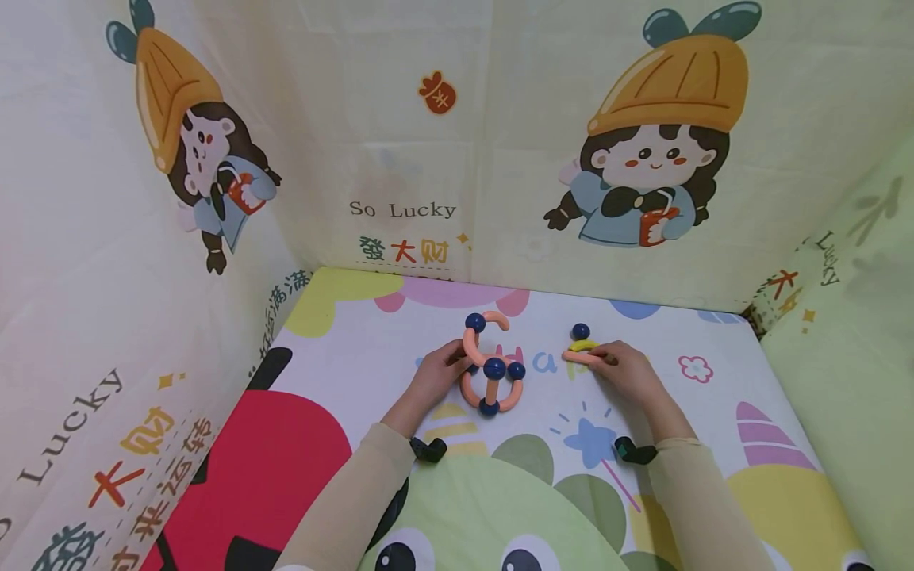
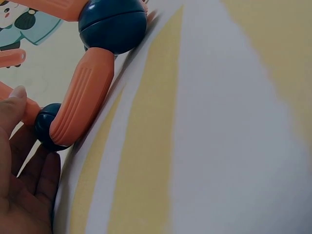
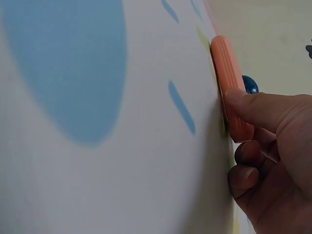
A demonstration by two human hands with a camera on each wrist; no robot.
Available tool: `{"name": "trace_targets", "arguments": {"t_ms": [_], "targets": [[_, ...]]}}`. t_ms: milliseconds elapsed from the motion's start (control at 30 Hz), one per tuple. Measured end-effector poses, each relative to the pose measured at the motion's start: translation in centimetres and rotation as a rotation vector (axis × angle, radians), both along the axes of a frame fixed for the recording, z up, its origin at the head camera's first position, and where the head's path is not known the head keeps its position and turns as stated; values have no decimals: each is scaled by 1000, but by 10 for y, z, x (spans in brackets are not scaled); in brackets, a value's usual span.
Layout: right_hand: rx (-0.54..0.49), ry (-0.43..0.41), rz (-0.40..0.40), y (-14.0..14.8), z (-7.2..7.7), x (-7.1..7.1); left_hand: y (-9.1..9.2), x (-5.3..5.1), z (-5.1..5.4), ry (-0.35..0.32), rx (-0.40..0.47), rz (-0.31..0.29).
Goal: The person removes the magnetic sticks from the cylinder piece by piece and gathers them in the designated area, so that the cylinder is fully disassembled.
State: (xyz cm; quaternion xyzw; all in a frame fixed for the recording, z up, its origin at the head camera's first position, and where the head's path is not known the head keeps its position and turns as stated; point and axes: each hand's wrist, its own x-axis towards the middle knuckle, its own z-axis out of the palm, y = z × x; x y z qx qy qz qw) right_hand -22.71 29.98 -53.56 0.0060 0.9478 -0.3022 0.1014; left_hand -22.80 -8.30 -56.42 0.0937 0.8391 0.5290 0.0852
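In the head view, my left hand [image 1: 437, 371] grips a built figure of orange magnetic rods [image 1: 471, 347] and dark blue balls [image 1: 494, 369]. Curved rods form its lower part, and a curved rod [image 1: 496, 319] juts from a ball at its top. The left wrist view shows the thumb on an orange rod near a blue ball [image 2: 46, 122]. Farther right, my right hand [image 1: 627, 368] pinches an orange straight magnetic rod [image 3: 228, 73] at or just above the mat. Behind that rod lie a yellow curved rod [image 1: 584, 346] and a loose blue ball [image 1: 581, 331].
A printed mat [image 1: 528, 428] with cartoon figures covers the table. Cream cloth walls [image 1: 514, 159] with printed characters stand behind and at both sides. Dark wrist devices [image 1: 428, 450] sit at the cuffs of both beige sleeves [image 1: 357, 492].
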Motion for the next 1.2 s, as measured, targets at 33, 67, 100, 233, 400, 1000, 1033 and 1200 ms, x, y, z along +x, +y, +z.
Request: {"name": "trace_targets", "arguments": {"t_ms": [33,67,100,233,400,1000,1033,1200], "targets": [[2,-2,-4,0,0,-1,0,0,0,-1,-1,0],[5,-4,-6,0,-1,-2,0,0,0,-1,-2,2],[8,-5,-7,0,-1,-3,0,0,0,-1,-4,4],[18,-3,-12,-1,-2,-5,1,0,0,-6,-7,11],[22,-13,-21,-2,-2,-6,1,1,1,-4,-19,13],[-79,131,100,-40,46,-10,1,-1,-2,7,-27,8],[-108,126,111,-45,50,-12,1,-1,-2,6,-29,8],[-279,18,140,-74,65,-20,1,0,0,0,-24,8]]}}
